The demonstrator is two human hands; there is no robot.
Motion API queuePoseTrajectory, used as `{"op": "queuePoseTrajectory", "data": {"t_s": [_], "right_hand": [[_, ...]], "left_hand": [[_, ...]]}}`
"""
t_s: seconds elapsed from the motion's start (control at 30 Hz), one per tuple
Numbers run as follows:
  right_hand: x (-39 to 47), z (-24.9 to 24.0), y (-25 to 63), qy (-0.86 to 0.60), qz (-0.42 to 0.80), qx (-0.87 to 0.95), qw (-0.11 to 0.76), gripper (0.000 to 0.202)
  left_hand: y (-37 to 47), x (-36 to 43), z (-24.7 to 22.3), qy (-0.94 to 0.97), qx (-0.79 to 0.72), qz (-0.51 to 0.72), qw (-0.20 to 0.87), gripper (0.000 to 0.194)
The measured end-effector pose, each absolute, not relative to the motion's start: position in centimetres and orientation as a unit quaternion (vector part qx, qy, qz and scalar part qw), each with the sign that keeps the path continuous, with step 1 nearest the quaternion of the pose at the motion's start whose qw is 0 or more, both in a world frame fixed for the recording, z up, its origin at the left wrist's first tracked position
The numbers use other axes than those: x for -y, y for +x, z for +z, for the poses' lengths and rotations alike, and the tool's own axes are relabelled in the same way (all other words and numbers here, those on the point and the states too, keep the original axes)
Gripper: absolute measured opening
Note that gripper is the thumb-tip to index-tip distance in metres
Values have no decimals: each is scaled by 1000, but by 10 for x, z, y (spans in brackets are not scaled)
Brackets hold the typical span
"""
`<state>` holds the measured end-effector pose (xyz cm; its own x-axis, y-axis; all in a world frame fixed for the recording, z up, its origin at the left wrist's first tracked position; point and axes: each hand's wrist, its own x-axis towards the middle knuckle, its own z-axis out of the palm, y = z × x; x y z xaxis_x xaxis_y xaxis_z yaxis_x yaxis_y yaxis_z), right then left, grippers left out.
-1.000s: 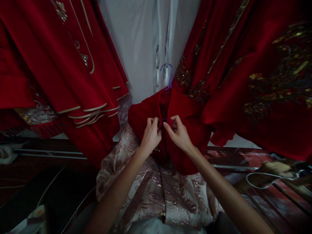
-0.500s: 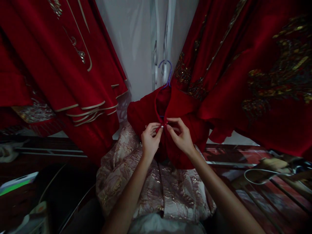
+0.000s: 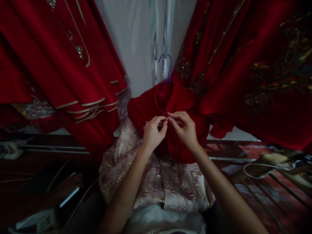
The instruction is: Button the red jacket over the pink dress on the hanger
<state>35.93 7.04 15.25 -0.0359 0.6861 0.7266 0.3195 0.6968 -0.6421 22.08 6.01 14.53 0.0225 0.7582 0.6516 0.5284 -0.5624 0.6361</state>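
A red jacket (image 3: 141, 105) on a purple hanger (image 3: 168, 70) lies propped in front of me, its collar at the top. At the front opening below the neck, my left hand (image 3: 154, 131) pinches the left edge between thumb and fingers. Close against it, my right hand (image 3: 184, 128) pinches the other edge, its fingertips almost touching the left ones. A tiny pale shiny spot shows at the left fingertips; whether it is a button or a nail I cannot tell. Under the jacket spreads a shiny pinkish brocade cloth (image 3: 148, 188) across the lap.
Red garments with pale piping (image 3: 97, 81) hang at left, and a red garment with gold beading (image 3: 268, 84) hangs at right. A whitish cabinet (image 3: 136, 39) stands behind. At lower left another person's hand (image 3: 76, 182) holds a phone (image 3: 69, 197). A white cable (image 3: 246, 170) loops at right.
Both hands have shifted slightly up with the jacket's front edges, fingertips still together. At lower left, the phone has swung from bright green screen to a thin edge-on view.
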Motion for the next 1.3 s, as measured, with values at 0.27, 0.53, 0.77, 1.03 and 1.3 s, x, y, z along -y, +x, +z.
{"op": "queuePoseTrajectory", "data": {"t_s": [0.27,0.53,0.77,1.03,1.3], "right_hand": [[-72,152,363,-364,84,733,569,26],[-75,152,371,-349,140,735,564,26],[-82,154,377,-317,196,749,548,28],[-84,156,376,-307,273,730,547,31],[-81,161,374,-283,293,724,557,30]], "left_hand": [[222,-58,149,711,-460,524,93,15],[224,-62,149,712,-470,515,85,9],[221,-63,151,733,-467,489,68,9],[215,-61,164,772,-450,449,14,8],[210,-63,172,791,-434,431,-18,13]]}}
